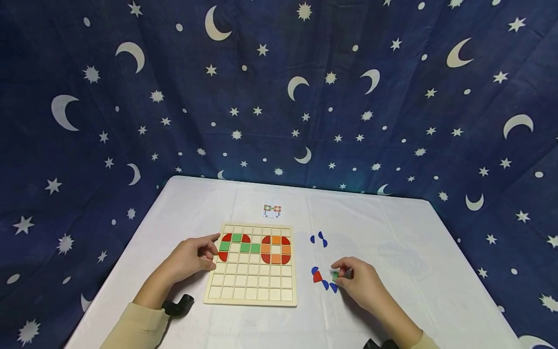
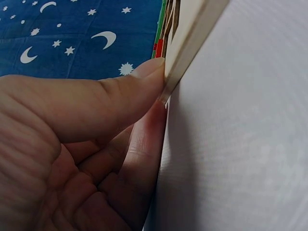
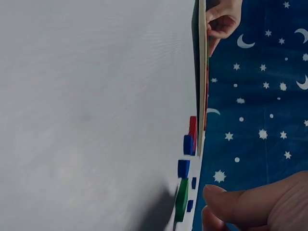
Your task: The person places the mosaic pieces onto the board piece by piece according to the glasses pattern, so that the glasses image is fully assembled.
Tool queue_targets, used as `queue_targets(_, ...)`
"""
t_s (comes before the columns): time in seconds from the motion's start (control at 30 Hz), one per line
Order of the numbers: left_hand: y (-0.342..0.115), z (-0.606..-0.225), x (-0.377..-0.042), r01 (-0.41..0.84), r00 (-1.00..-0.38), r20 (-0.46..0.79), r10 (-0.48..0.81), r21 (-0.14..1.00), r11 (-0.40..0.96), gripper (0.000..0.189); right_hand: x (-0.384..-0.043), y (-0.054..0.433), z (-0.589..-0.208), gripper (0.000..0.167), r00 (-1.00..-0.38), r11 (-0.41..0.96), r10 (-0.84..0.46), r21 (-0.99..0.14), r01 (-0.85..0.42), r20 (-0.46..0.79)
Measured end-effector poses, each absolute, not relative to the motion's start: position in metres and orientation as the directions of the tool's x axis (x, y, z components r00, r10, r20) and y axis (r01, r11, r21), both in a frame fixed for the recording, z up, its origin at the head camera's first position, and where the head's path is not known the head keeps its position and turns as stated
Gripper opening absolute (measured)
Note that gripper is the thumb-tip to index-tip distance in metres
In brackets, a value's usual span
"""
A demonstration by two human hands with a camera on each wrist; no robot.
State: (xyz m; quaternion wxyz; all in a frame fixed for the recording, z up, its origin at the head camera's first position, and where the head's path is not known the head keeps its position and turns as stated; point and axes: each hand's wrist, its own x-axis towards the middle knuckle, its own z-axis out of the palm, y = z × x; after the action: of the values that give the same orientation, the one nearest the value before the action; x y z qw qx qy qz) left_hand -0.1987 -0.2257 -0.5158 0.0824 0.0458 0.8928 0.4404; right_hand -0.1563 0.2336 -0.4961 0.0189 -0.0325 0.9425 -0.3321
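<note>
Dark blue cloth [image 1: 261,123] printed with pale moons and stars hangs behind a white-covered counter [image 1: 392,228]. On the counter at three o'clock from the wooden board [image 1: 251,280] sits a green tile [image 1: 335,276], the right grip's [image 1: 356,281] thumb and fingers slightly parted around it with no firm hold visible, a red piece [image 1: 317,277] at its nine o'clock and blue pieces [image 1: 333,288] at six and eleven. The left grip [image 1: 193,255] spreads thumb and forefinger against the board's nine-o'clock edge, and a pattern card [image 1: 272,210] lies towards one.
</note>
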Motion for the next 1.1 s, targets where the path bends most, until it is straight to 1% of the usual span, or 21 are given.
queue_targets(0.13, -0.226, -0.516, -0.198, 0.013, -0.982, -0.105, 0.158, 0.794, 0.608, 0.027, -0.155, 0.241, -0.498, 0.028, -0.998, 0.802, -0.064, -0.596, -0.038, -0.023)
queue_targets(0.37, -0.225, -0.517, -0.200, 0.013, -0.983, -0.102, 0.152, 0.788, 0.615, 0.028, -0.156, 0.241, -0.505, 0.029, -0.995, 0.830, -0.045, -0.558, 0.013, -0.090)
queue_targets(0.57, -0.224, -0.516, -0.200, 0.004, -0.984, -0.106, 0.142, 0.788, 0.615, 0.028, -0.163, 0.235, -0.509, 0.024, -0.996, 0.824, -0.066, -0.566, -0.016, -0.067)
queue_targets(0.77, -0.224, -0.515, -0.198, 0.008, -0.983, -0.106, 0.149, 0.789, 0.614, 0.027, -0.167, 0.225, -0.507, 0.023, -0.995, 0.812, -0.076, -0.584, -0.028, -0.058)
queue_targets(1.1, -0.225, -0.517, -0.199, 0.024, -0.983, -0.094, 0.160, 0.791, 0.612, 0.028, -0.176, 0.186, -0.497, 0.022, -0.991, 0.756, -0.110, -0.654, -0.035, -0.074)
